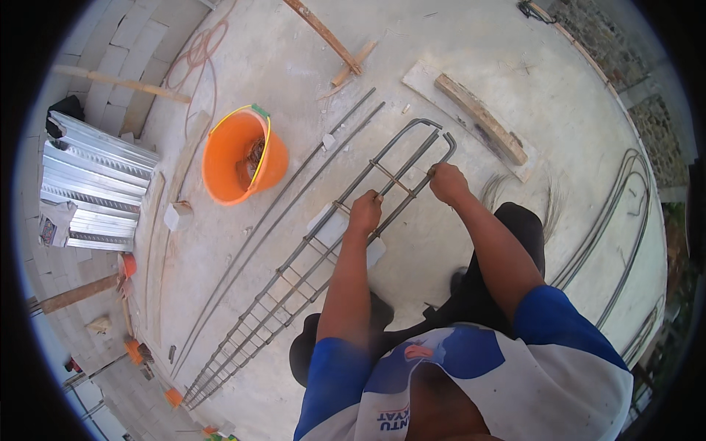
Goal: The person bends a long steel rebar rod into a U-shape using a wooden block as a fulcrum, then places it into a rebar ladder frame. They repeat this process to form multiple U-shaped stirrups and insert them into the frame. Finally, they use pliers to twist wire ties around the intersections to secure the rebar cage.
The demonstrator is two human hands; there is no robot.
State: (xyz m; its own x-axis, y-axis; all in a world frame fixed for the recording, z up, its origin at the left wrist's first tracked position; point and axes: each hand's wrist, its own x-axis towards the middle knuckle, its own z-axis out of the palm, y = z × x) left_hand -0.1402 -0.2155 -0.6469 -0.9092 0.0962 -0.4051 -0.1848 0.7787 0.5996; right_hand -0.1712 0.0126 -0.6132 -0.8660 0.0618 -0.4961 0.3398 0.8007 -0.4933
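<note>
A long rebar cage (307,239) of steel bars tied with cross stirrups runs from the floor at lower left up to my hands, with hooked bar ends at the top. My left hand (365,213) is closed round its middle bar. Further right, my right hand (447,182) grips the outer bar just below its bent end. A pale block (375,253) lies beneath the cage near my left hand, partly hidden by bars and arm. Between my hands, one stirrup (393,178) crosses the bars.
Two loose steel rods (294,176) lie left of the cage, beside an orange bucket (213,165) holding wire. A timber piece (482,117) rests on a board beyond my right hand. Bent rebar (599,220) lies at right; ribbed metal sheets (95,184) stand by the block wall.
</note>
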